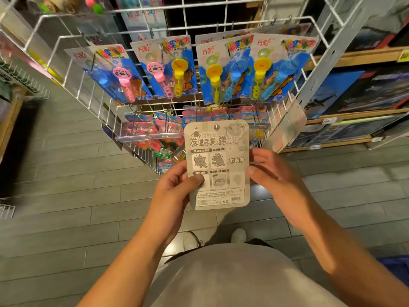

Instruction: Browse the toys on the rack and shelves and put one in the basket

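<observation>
A grey toy card (218, 165) with printed pictures and a barcode faces me, its back side up, held in front of the white wire rack (141, 34). My left hand (177, 185) grips its left edge, thumb on the card's face. My right hand (272, 171) holds the right edge, thumb at the card's side and fingers behind it. Bubble wand packs (168, 67) in blue cards hang in a row on the rack's upper hooks. Smaller pink and blue toy packs (152, 131) hang on the lower hooks. A blue corner (396, 269) at the lower right may be the basket.
Wooden shelves (358, 56) with dark boxed toys stand to the right of the rack. Another wire rack (20, 78) and a wooden shelf edge are at the left. Grey floor tiles and my white shoes (238, 235) lie below.
</observation>
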